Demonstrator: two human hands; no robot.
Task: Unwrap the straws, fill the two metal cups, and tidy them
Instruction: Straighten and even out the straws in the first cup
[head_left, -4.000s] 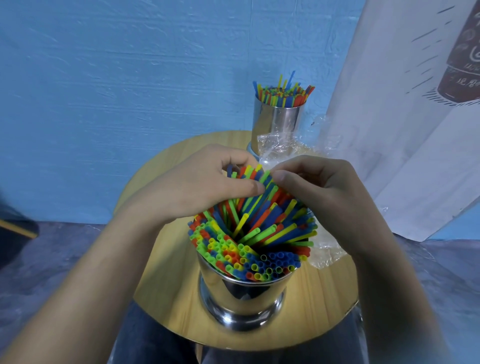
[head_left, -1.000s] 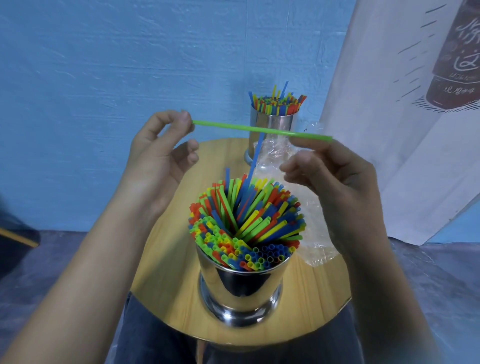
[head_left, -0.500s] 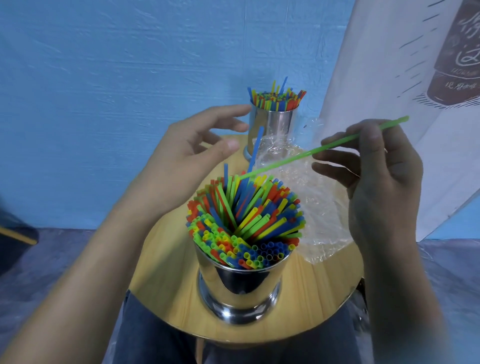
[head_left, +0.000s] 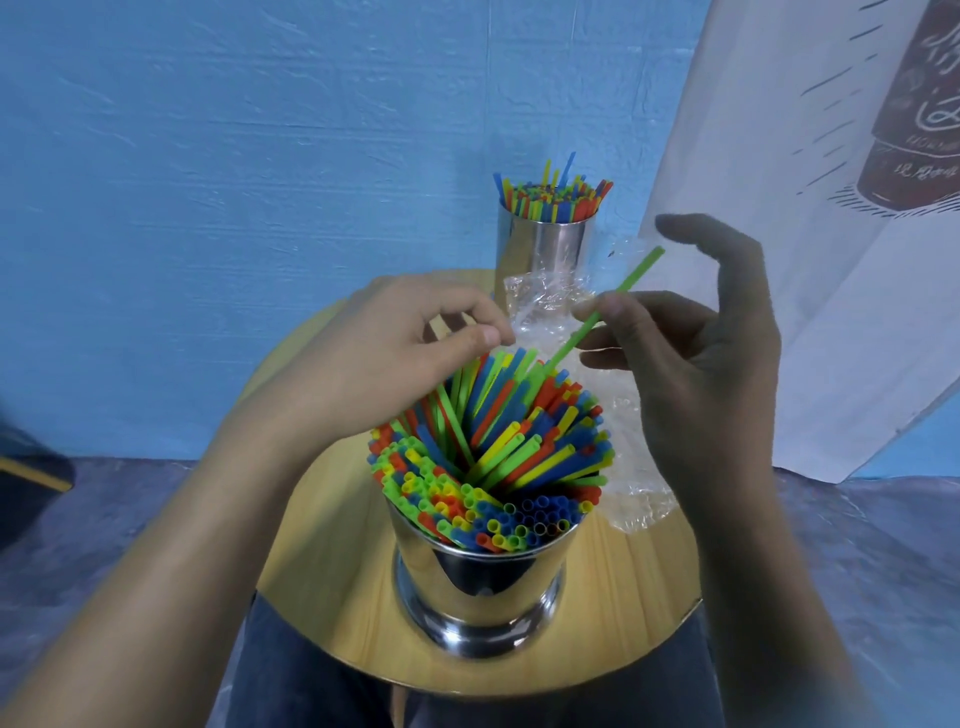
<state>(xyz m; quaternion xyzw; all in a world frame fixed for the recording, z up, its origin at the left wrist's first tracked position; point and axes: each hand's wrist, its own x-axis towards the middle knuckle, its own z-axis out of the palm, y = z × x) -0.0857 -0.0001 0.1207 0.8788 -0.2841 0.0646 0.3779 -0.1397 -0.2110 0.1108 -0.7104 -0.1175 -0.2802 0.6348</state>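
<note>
Now, at the left, your left hand (head_left: 395, 353) hovers with curled fingers over the straws (head_left: 498, 457); whether it pinches one I cannot tell. The round table (head_left: 322, 519) has bare wood left of the near metal cup (head_left: 483, 577), which stands close to the front edge. The far metal cup (head_left: 545, 244) stands at the back edge. Apart from the left, your right hand (head_left: 691, 364) pinches the tilted green straw (head_left: 631, 278), its lower end among the bunch. Crumpled plastic wrap (head_left: 639, 499) lies near the right edge.
</note>
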